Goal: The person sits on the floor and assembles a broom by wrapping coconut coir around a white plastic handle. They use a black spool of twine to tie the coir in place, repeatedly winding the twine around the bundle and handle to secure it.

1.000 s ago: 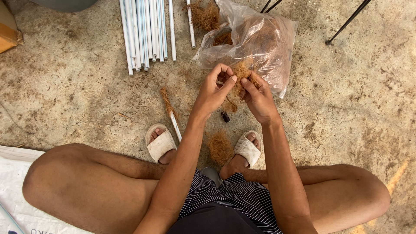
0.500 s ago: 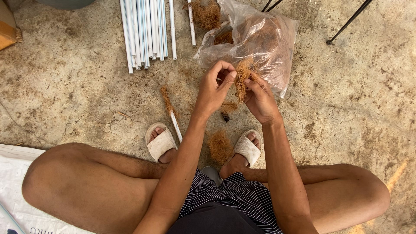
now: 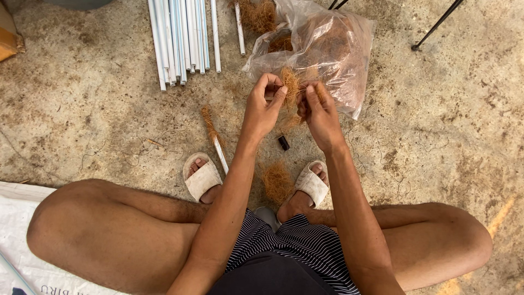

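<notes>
Both hands up over the floor (image 3: 82, 98), pinching one tuft of fibre.

The bag (image 3: 333, 49) runs off the top edge, its contents blurred. Left hand (image 3: 263, 108) and right hand (image 3: 319, 114) have shifted slightly apart since before, fingers closed on the fibre (image 3: 291, 87), which stands roughly upright; its lower end is hidden.

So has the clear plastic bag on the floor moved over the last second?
No. The plastic bag lies in the same spot beside the white pipes; only the hands shifted slightly in front of it.
</notes>
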